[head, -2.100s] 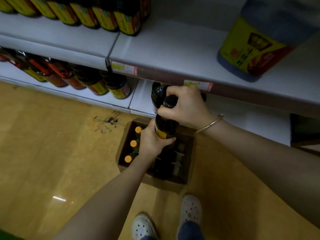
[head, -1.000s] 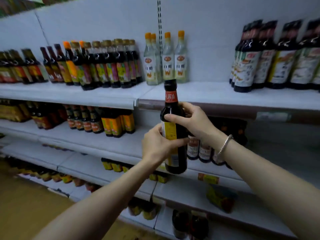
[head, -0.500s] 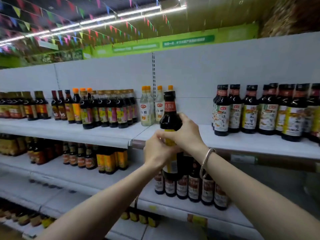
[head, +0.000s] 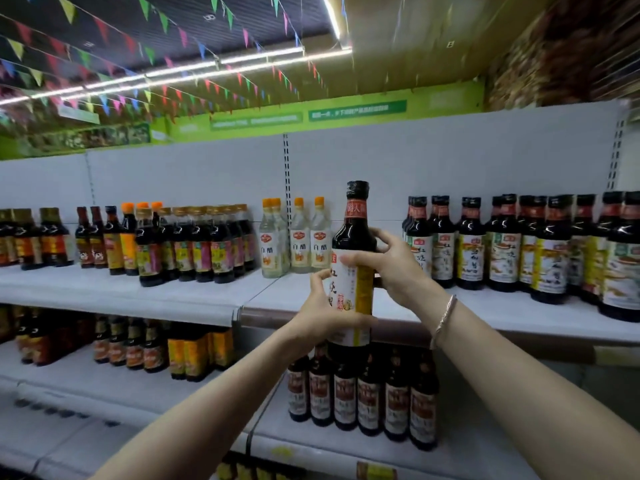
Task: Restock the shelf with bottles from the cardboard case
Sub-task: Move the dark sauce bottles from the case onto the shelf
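Both hands are wrapped around one dark bottle [head: 353, 258]: left hand [head: 323, 317] cups the lower label, right hand [head: 398, 265] grips the shoulder (silver bangle [head: 445, 318] on that wrist). It's upright, held up in front of the top shelf [head: 502, 317], in the gap between the clear bottles [head: 298, 237] on the left and the dark bottles [head: 519, 244] on the right.
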A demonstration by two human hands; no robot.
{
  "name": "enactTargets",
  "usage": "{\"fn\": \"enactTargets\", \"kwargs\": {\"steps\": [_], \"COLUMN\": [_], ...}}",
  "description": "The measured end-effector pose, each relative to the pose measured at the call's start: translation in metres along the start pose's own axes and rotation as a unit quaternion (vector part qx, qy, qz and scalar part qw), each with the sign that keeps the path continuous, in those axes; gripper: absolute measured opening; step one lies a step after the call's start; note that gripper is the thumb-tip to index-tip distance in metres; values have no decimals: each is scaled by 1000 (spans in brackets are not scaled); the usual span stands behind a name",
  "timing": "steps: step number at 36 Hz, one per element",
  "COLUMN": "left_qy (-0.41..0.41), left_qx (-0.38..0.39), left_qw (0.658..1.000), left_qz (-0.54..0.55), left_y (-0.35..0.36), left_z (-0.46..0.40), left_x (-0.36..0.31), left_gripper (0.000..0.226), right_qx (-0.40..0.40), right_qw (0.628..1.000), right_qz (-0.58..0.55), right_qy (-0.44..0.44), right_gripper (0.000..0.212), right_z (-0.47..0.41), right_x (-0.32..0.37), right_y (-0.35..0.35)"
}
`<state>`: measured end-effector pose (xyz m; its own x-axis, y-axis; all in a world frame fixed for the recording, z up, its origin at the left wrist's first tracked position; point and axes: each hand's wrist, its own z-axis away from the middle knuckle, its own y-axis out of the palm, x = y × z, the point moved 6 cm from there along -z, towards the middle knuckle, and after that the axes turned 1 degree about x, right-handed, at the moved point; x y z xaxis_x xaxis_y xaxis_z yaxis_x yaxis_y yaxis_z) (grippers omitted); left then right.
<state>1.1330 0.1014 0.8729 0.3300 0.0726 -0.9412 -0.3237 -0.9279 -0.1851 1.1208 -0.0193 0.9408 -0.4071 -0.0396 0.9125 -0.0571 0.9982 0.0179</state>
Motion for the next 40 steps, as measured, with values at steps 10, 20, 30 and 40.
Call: {"fn": "enactTargets", "kwargs": {"steps": [10, 20, 30, 40], "left_qy": [36, 71, 24, 48], "left_qx": [-53, -107, 34, -43], "left_qw": [998, 989, 999, 998], "left_qz": [-6, -66, 0, 0], "left_y": [23, 45, 52, 69], "left_z": [-21, -33, -56, -104], "left_x": [3, 7, -4, -17], "left_gripper": [76, 72, 45, 53], "right_qx": [47, -101, -104, -81], "right_qw": [997, 992, 989, 990], "right_qz": [-52, 67, 70, 87], "right_qy": [19, -33, -75, -69], "right_gripper": [40, 60, 69, 65], "right_z": [-14, -20, -31, -50], "right_x": [-8, -13, -9, 2], "right_y": [-14, -35, -69, -111]}}
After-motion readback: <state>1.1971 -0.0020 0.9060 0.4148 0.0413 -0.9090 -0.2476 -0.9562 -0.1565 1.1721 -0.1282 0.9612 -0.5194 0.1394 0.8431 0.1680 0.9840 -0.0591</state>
